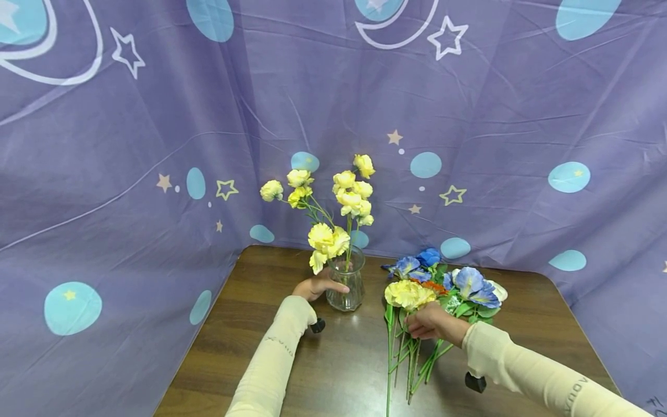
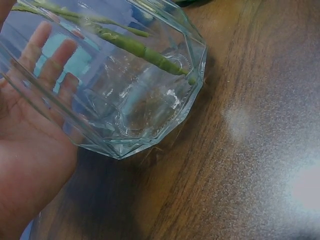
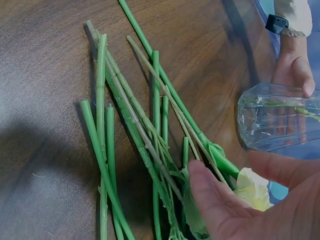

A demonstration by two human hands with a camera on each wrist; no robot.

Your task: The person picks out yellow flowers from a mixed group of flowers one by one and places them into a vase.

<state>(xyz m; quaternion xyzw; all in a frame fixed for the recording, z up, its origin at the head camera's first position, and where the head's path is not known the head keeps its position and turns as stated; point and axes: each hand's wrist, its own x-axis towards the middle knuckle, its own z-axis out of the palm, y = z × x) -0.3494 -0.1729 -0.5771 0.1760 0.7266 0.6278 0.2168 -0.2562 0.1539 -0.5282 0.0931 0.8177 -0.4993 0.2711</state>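
A clear glass vase (image 1: 346,285) stands on the table with several yellow flowers (image 1: 350,200) in it. My left hand (image 1: 320,285) holds the vase from its left side, thumb in front and fingers behind the glass. Green stem ends (image 2: 145,51) show inside the vase in the left wrist view. My right hand (image 1: 435,322) is over a pile of loose flowers, just below a yellow ruffled flower (image 1: 409,294). In the right wrist view its thumb and fingers are spread apart, with the fingertips by the green stems (image 3: 160,135). Whether they touch a stem cannot be told.
Blue flowers (image 1: 471,285), an orange-red flower (image 1: 434,286) and a white flower (image 1: 499,291) lie in the pile right of the vase. Their stems point toward the near edge of the brown wooden table (image 1: 333,370). A purple patterned cloth (image 1: 333,87) hangs behind and beside it.
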